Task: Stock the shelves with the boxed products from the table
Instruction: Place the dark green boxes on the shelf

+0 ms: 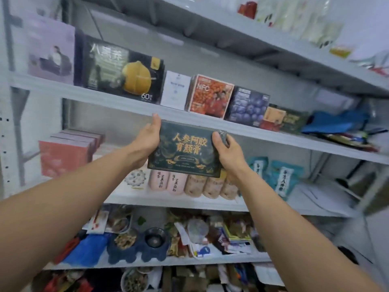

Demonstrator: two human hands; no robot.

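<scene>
Fingers of the left hand [147, 142] and right hand [229, 153] lie hidden behind the dark box [186, 148], and the top-shelf packets [294, 15] are blurred.

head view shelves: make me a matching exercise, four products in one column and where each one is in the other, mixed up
Column 1
1 dark green box
2 orange NFC box
3 pink boxes
4 teal pouches

Column 2
a directly left of the blueberry box
b right of the pink tubs
c held between left hand and right hand
d far left, one shelf below the NFC row

Pairs: 1-c, 2-a, 3-d, 4-b
</scene>
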